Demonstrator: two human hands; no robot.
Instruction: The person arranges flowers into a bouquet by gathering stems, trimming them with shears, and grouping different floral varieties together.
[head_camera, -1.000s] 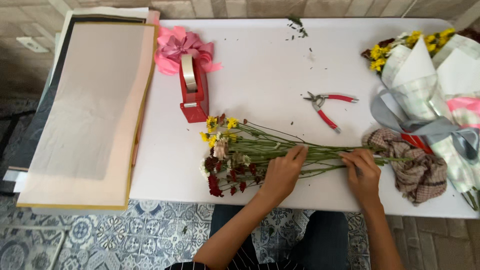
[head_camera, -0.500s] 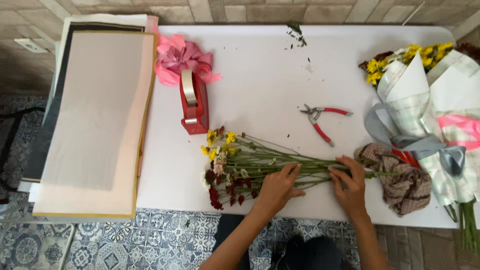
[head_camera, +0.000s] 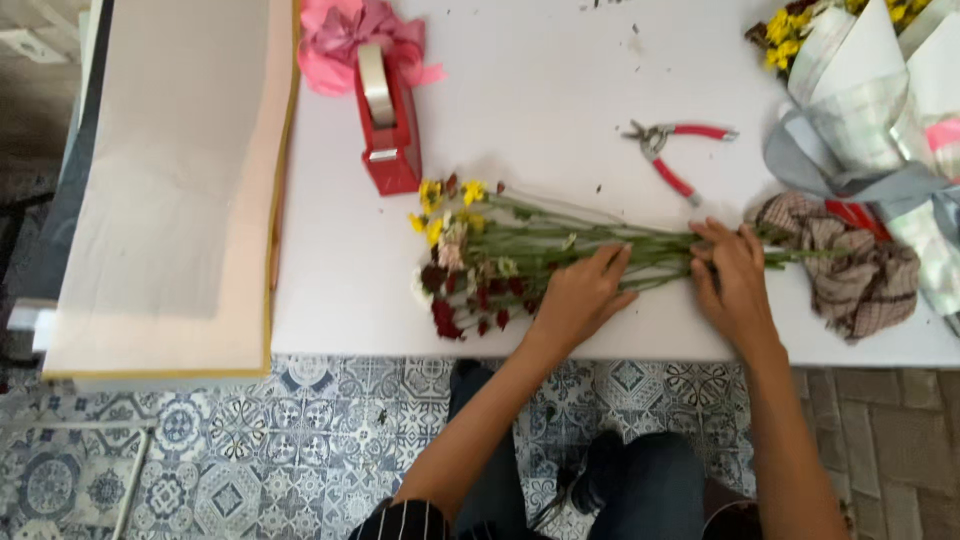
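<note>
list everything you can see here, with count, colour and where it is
flower bunch: one, yellow, white and dark red heads on green stems, lying on the table's near side
tape dispenser: one, red, above the flowers
ribbon bow: one, pink, behind the dispenser
pliers: one, red handles, mid-table
checked cloth: one, brown, right edge
wrapped bouquets: several, pale wrapping, top right
paper sheets: a stack, beige, left
table: one, white
left hand: on the stems
right hand: on the stems
</note>
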